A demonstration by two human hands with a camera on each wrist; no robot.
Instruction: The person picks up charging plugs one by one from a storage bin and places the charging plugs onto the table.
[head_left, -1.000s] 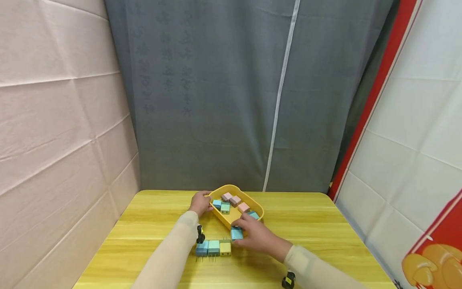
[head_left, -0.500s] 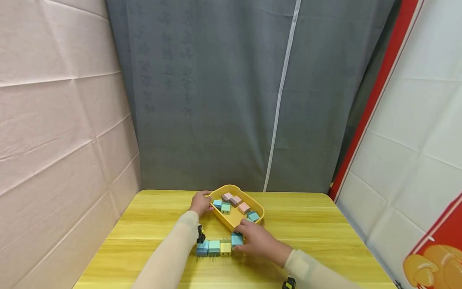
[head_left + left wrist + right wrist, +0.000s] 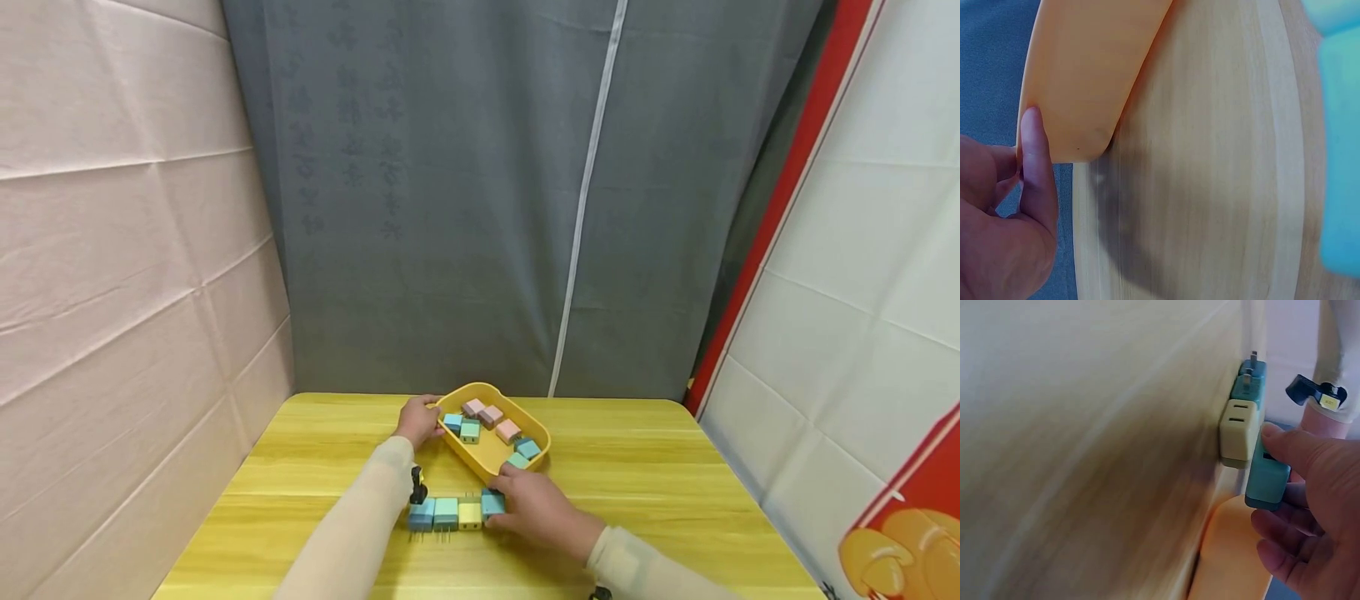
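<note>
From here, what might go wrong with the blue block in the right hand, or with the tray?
The blue block in the right hand is close beside the yellow block; a slip might nudge that out of line. The left hand grips the tray at one end; a tug could slide the pink blocks inside.

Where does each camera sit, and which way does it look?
Head: on the head, looking forward and down at the table and tray; left hand, right hand and sleeves show.
Left wrist: on that wrist, looking at the left hand gripping the tray; only this hand shows.
Right wrist: on that wrist, looking at the right hand holding a blue plug; left sleeve shows too.
Head and right wrist share that plug.
</note>
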